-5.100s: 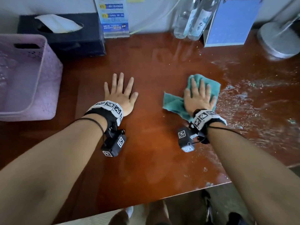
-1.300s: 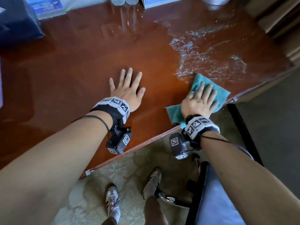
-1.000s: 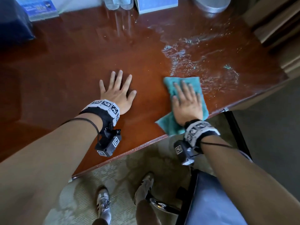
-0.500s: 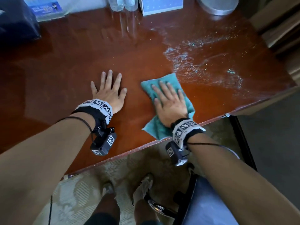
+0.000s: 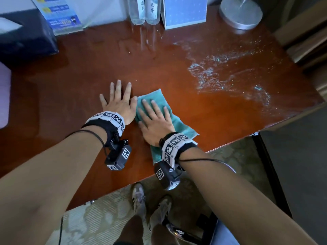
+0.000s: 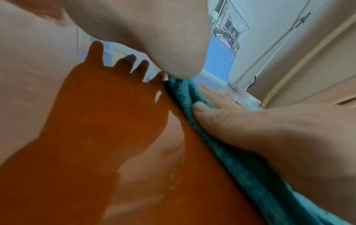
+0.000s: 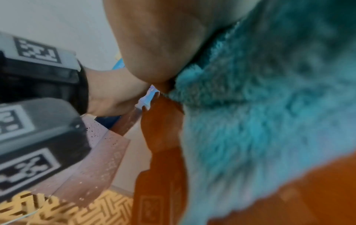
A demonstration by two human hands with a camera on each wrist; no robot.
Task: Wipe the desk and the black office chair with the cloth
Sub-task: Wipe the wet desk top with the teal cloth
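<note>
The teal cloth (image 5: 160, 110) lies flat on the bench (image 5: 221, 112) near its front edge, pressed under the right hand (image 5: 155, 121) with straight fingers. It looks soft, light and damp; a flat palm should hold it best. The left hand (image 5: 118, 105) rests open just beside it.

Tabletop (image 5: 70, 96): reddish-brown, glossy, wet streaks at your right | cloth (image 5: 178, 121): teal, flat near front edge under your right hand (image 5: 155, 124) | left hand (image 5: 118, 106): flat just beside cloth | back edge: two bottles (image 5: 143, 11), blue card (image 5: 184, 13), lamp base (image 5: 240, 13), tissue box (image 5: 24, 38), leaflet stand (image 5: 60, 18) | left edge: pink basket (image 5: 4, 96)
</note>
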